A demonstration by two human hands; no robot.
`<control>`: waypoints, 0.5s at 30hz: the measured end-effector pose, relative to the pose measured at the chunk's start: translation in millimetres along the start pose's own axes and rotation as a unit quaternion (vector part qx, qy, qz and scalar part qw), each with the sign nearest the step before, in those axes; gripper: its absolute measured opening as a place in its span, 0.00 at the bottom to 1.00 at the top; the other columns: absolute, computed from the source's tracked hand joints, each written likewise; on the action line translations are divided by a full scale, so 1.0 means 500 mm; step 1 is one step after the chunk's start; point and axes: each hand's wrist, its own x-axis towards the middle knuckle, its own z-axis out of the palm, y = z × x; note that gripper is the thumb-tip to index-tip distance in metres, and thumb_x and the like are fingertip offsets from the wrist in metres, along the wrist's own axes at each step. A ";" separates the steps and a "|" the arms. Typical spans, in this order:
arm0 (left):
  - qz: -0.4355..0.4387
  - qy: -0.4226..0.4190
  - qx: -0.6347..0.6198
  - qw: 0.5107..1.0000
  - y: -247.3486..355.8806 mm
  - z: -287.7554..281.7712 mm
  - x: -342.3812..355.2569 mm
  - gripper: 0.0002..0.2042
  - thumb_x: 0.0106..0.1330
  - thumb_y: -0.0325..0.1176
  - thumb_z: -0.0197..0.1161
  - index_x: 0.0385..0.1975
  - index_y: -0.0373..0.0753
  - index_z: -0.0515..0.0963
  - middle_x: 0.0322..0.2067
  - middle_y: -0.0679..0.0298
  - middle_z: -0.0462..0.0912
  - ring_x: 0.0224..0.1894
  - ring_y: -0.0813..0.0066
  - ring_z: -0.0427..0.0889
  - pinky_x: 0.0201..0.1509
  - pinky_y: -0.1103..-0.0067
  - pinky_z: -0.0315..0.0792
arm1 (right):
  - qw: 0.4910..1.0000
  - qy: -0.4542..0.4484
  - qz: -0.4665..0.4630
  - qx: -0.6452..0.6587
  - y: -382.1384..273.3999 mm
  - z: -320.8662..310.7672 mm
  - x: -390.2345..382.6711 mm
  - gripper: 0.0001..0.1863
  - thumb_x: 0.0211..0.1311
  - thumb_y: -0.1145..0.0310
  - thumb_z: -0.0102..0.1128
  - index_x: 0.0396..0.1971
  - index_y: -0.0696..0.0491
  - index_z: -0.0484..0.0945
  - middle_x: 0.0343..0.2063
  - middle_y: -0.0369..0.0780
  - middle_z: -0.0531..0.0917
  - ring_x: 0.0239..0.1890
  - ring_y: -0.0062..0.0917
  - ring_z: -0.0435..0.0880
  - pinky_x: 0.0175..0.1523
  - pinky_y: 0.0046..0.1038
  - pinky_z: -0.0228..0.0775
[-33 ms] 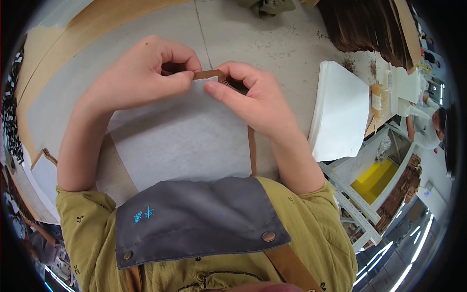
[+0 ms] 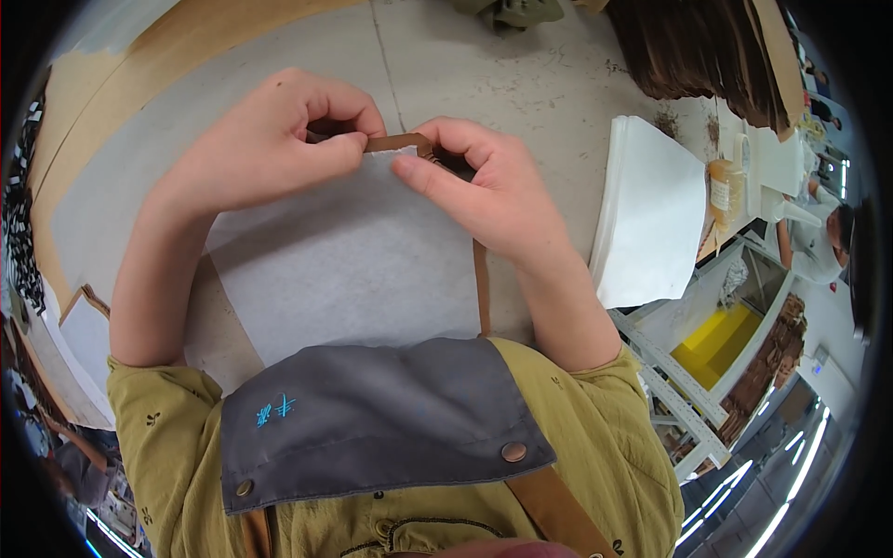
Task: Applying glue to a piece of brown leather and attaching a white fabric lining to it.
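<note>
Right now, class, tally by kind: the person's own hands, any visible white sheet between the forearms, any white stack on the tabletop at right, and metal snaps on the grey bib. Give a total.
Left hand and right hand: 2
White sheet: 1
White stack: 1
Metal snaps: 2
Total: 6

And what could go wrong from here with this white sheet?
The white sheet might tear: its top edge looks ragged near the thumb of the right hand.

The brown strip could crease or slip out of line, since the left hand and right hand pinch only a short stretch along the top.

The sheet's near end could get rumpled, as the dark apron overlaps it in this view; whether they touch is unclear.
</note>
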 end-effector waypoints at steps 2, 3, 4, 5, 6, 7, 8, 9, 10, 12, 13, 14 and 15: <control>-0.001 -0.005 0.005 1.000 -0.003 -0.001 0.003 0.04 0.63 0.28 0.62 0.31 0.34 0.80 0.25 0.75 0.75 0.28 0.90 0.70 0.30 0.86 0.63 | 1.000 0.007 -0.015 -0.001 -0.002 -0.001 0.000 0.15 0.64 0.60 0.68 0.39 0.58 0.83 0.22 0.32 0.78 0.27 0.15 0.72 0.33 0.24 0.67; 0.021 -0.007 0.010 1.000 -0.008 0.004 0.004 0.04 0.64 0.28 0.63 0.32 0.34 0.80 0.25 0.75 0.75 0.28 0.90 0.70 0.30 0.86 0.63 | 1.000 0.008 -0.014 -0.001 -0.001 -0.002 0.000 0.15 0.64 0.60 0.68 0.39 0.58 0.83 0.22 0.32 0.78 0.27 0.15 0.72 0.33 0.24 0.67; 0.043 -0.010 0.014 0.999 -0.012 0.008 0.005 0.05 0.64 0.28 0.63 0.33 0.34 0.80 0.25 0.75 0.75 0.28 0.90 0.69 0.30 0.86 0.63 | 1.000 0.006 -0.011 0.002 0.000 -0.002 0.001 0.15 0.64 0.60 0.68 0.39 0.58 0.83 0.24 0.33 0.79 0.28 0.16 0.73 0.34 0.24 0.68; 0.044 -0.011 0.013 0.999 -0.013 0.010 0.008 0.05 0.64 0.28 0.63 0.33 0.34 0.80 0.25 0.75 0.75 0.28 0.90 0.69 0.30 0.86 0.63 | 1.000 0.004 -0.009 0.005 0.001 -0.002 0.002 0.15 0.64 0.60 0.68 0.39 0.58 0.83 0.25 0.34 0.81 0.28 0.16 0.74 0.35 0.24 0.69; 0.029 -0.001 0.005 1.000 -0.011 0.010 0.005 0.05 0.65 0.28 0.64 0.34 0.33 0.80 0.26 0.74 0.75 0.29 0.89 0.70 0.31 0.85 0.64 | 1.000 0.003 -0.010 0.006 0.004 0.000 0.003 0.15 0.64 0.60 0.68 0.39 0.58 0.83 0.25 0.34 0.81 0.28 0.16 0.74 0.35 0.24 0.69; 0.013 0.010 -0.003 1.000 -0.010 0.011 0.003 0.05 0.67 0.29 0.64 0.35 0.33 0.80 0.26 0.74 0.76 0.30 0.88 0.70 0.32 0.84 0.65 | 0.999 0.027 -0.030 -0.003 0.011 0.003 0.005 0.12 0.65 0.64 0.68 0.39 0.58 0.83 0.27 0.32 0.82 0.30 0.14 0.75 0.36 0.22 0.68; 0.011 0.012 -0.002 1.000 -0.014 0.016 0.002 0.05 0.67 0.29 0.64 0.35 0.33 0.80 0.26 0.74 0.76 0.30 0.88 0.70 0.32 0.84 0.65 | 0.997 0.051 -0.050 -0.012 0.019 0.007 0.007 0.09 0.66 0.68 0.68 0.39 0.57 0.84 0.30 0.30 0.83 0.31 0.12 0.76 0.36 0.20 0.68; 0.042 0.053 0.028 0.997 -0.023 0.023 0.004 0.05 0.67 0.28 0.65 0.36 0.33 0.80 0.28 0.71 0.77 0.31 0.85 0.72 0.34 0.83 0.67 | 0.997 0.049 -0.052 -0.011 0.028 0.010 0.012 0.09 0.66 0.68 0.68 0.39 0.57 0.84 0.30 0.30 0.83 0.31 0.12 0.76 0.36 0.20 0.68; 0.072 0.095 0.058 0.991 -0.029 0.026 0.004 0.05 0.67 0.27 0.65 0.37 0.32 0.80 0.29 0.69 0.79 0.33 0.82 0.74 0.35 0.81 0.69 | 0.984 0.105 -0.118 -0.081 0.038 0.014 0.017 0.08 0.64 0.68 0.68 0.38 0.56 0.84 0.30 0.34 0.83 0.33 0.22 0.78 0.39 0.26 0.70; 0.090 0.112 0.118 0.983 -0.032 0.026 -0.007 0.05 0.66 0.26 0.66 0.38 0.32 0.81 0.31 0.66 0.81 0.34 0.77 0.77 0.37 0.79 0.71 | 0.958 0.160 -0.184 -0.151 0.048 0.015 0.028 0.07 0.62 0.68 0.68 0.37 0.54 0.84 0.31 0.38 0.83 0.34 0.32 0.80 0.42 0.33 0.72; 0.108 0.128 0.176 0.970 -0.034 0.026 -0.012 0.05 0.66 0.25 0.66 0.39 0.33 0.81 0.34 0.63 0.83 0.36 0.73 0.80 0.39 0.77 0.73 | 0.935 0.179 -0.220 -0.212 0.052 0.011 0.032 0.06 0.61 0.70 0.68 0.36 0.53 0.84 0.32 0.38 0.83 0.37 0.34 0.80 0.44 0.35 0.71; 0.109 0.128 0.176 0.970 -0.038 0.029 -0.016 0.05 0.66 0.25 0.66 0.39 0.33 0.81 0.34 0.63 0.83 0.36 0.73 0.80 0.39 0.77 0.73 | 0.907 0.197 -0.255 -0.272 0.054 0.009 0.036 0.05 0.59 0.71 0.68 0.35 0.51 0.84 0.33 0.37 0.83 0.40 0.37 0.79 0.46 0.37 0.71; 0.117 0.149 0.190 0.963 -0.044 0.035 -0.022 0.06 0.64 0.25 0.67 0.39 0.33 0.82 0.35 0.62 0.83 0.37 0.69 0.81 0.40 0.76 0.74 | 0.907 0.196 -0.255 -0.273 0.053 0.009 0.038 0.05 0.59 0.71 0.68 0.35 0.51 0.84 0.33 0.37 0.83 0.40 0.37 0.79 0.46 0.37 0.71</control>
